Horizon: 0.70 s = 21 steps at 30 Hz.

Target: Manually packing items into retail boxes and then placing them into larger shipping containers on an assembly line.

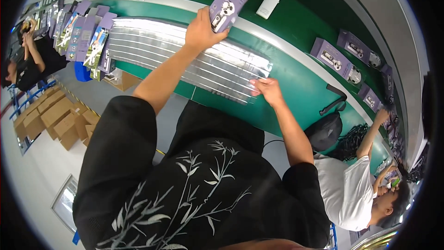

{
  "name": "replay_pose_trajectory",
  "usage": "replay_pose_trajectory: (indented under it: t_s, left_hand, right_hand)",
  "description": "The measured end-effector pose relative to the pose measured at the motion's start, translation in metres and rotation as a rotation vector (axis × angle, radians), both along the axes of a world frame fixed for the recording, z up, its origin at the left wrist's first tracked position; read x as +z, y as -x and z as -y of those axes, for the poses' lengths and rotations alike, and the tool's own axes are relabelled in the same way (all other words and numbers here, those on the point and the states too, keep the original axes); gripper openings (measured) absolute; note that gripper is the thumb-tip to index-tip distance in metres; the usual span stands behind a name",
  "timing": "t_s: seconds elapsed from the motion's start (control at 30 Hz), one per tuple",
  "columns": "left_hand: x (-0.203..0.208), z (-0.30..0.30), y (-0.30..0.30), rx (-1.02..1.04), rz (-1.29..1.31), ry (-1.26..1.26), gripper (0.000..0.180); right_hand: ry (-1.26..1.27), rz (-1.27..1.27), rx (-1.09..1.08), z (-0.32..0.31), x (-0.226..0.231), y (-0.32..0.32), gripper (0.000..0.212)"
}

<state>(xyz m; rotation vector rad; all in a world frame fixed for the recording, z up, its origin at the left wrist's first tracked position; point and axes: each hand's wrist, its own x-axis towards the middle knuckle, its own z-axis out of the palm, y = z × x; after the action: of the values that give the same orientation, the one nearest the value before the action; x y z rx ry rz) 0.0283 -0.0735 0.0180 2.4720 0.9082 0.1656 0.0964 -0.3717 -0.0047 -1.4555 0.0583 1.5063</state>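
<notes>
My left hand (203, 32) is raised over the bench's far edge, wrapped round a purple box (229, 2) printed with a small white device. The box is tilted, and its far end shows a pale inside. Below it, a wide stack of clear, shiny plastic film (162, 46) with silvery parallel lines lies across the bench. My right hand (268, 90) pinches the film's near right corner between thumb and fingers. On the green shelf beyond the box lies a white handheld device (273, 2) with a round, patterned head, touched by neither hand.
Purple cartons (88, 37) stand packed at the bench's left end. More purple boxes (330, 58) line the shelf at right, near a black bag (326, 129). A co-worker in a white shirt (344, 190) reaches in at right; another person (39, 60) is at far left, near cardboard boxes (58, 115).
</notes>
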Motion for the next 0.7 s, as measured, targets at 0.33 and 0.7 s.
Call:
replay_pose_trajectory:
  t_s: [0.33, 0.7]
  left_hand:
    - [-0.009, -0.017, 0.013, 0.04, 0.124, 0.016, 0.086]
    - [-0.008, -0.02, 0.008, -0.048, 0.187, -0.038, 0.077]
  right_hand:
    - [0.233, 1.167, 0.007, -0.056, 0.033, -0.151, 0.056]
    - [-0.095, 2.024, 1.495, -0.164, -0.002, -0.259, 0.044]
